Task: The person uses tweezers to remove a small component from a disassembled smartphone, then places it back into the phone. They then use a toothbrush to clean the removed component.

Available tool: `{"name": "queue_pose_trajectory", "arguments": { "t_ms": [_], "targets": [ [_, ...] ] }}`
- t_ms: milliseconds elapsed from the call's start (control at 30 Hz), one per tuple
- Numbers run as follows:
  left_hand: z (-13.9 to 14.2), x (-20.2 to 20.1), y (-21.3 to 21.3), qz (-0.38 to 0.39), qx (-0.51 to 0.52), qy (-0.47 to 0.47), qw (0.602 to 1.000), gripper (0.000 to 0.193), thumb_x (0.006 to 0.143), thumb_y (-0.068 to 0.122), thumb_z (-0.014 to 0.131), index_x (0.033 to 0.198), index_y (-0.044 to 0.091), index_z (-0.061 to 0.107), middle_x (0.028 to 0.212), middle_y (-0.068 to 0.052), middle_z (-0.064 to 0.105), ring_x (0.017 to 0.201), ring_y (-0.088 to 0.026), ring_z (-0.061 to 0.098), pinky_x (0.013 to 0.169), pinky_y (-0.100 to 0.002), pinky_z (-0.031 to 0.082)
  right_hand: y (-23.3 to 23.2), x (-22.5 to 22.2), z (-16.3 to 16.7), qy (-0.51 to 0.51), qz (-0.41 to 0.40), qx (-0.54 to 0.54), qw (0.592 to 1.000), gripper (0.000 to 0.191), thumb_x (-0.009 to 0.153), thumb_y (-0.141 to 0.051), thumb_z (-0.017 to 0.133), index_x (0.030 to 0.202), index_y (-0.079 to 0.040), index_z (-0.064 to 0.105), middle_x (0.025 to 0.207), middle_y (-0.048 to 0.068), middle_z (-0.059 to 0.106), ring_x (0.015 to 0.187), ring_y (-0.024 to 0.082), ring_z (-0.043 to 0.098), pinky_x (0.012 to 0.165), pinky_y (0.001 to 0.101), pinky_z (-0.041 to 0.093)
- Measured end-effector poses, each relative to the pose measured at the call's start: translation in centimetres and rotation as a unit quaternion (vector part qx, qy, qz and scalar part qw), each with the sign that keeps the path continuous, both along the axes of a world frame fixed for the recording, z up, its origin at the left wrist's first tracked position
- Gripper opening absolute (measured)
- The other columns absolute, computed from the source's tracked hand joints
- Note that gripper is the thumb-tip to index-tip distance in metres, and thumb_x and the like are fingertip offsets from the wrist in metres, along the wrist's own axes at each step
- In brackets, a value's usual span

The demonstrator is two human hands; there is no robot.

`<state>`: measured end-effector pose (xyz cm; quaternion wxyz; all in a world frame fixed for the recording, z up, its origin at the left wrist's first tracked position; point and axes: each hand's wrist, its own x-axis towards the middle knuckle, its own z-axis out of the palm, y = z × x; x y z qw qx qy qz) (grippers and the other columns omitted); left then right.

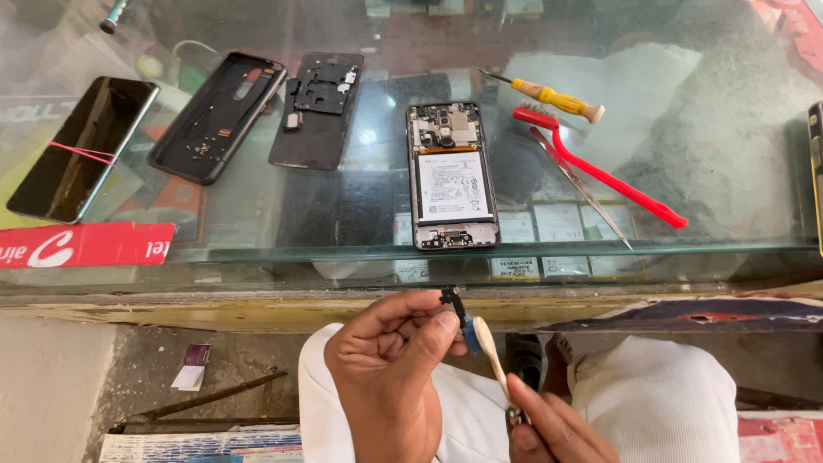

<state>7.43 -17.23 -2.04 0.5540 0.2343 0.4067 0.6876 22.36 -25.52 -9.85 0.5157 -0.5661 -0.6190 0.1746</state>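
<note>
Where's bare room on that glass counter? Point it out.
Widest bare glass lies right of the red brush. A smaller patch sits between the black inner frame and the opened phone, toward the front edge. The left end is crowded: dark phone and back cover lie close together. Screwdriver and tweezers hem the brush.

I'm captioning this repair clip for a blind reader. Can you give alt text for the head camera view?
Below a glass counter's edge, the left hand pinches a small black and blue part while the right hand holds a pale tool against it. On the glass counter lie an opened phone, a red brush and a yellow screwdriver.
</note>
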Motion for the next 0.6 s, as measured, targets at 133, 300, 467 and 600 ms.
{"name": "queue_pose_trajectory", "arguments": {
  "t_ms": [133,300,467,600],
  "targets": [
    [-0.2,0.7,-0.6,-0.017,-0.006,-0.019,1.000,0.022,0.078,-0.011,0.075,0.099,-0.015,0.073,0.080,-0.021,0.077,0.065,-0.020,0.073,0.060,-0.032,0.062,-0.7,1.4,-0.7,0.065,0.008,-0.049,0.997,0.037,0.090,-0.009,0.070,0.127,-0.005,0.072,0.080,0.007,0.070,0.066,0.011,0.067,0.063,0.0257,0.055],
    [0.0,-1.3,0.0,0.032,0.083,-0.038,0.995,0.024,0.083,-0.010,0.074,0.106,-0.015,0.071,0.082,-0.021,0.074,0.069,-0.020,0.072,0.067,-0.034,0.062,-1.2,1.7,-3.4,-0.072,0.017,-0.058,0.996,0.037,0.089,-0.019,0.069,0.122,-0.004,0.072,0.074,0.006,0.074,0.071,0.013,0.071,0.066,0.0266,0.060],
    [0.8,-1.3,-0.3,0.000,0.104,0.011,0.995,0.034,0.087,-0.011,0.072,0.120,-0.011,0.070,0.097,-0.018,0.073,0.076,-0.017,0.070,0.065,-0.033,0.061,-2.0,4.3,-4.2,0.037,-0.040,-0.099,0.994,0.037,0.095,-0.023,0.064,0.126,-0.003,0.072,0.092,0.011,0.076,0.081,0.017,0.078,0.078,0.0307,0.060],
    [1.9,0.0,-1.1,-0.011,0.109,0.122,0.987,0.017,0.088,-0.011,0.071,0.104,-0.012,0.075,0.108,-0.019,0.073,0.081,-0.023,0.078,0.073,-0.037,0.067,-1.8,6.3,-4.1,0.012,-0.006,-0.071,0.997,0.039,0.098,-0.024,0.062,0.129,-0.001,0.068,0.105,0.015,0.079,0.100,0.020,0.077,0.093,0.0326,0.057]
  ]
}}
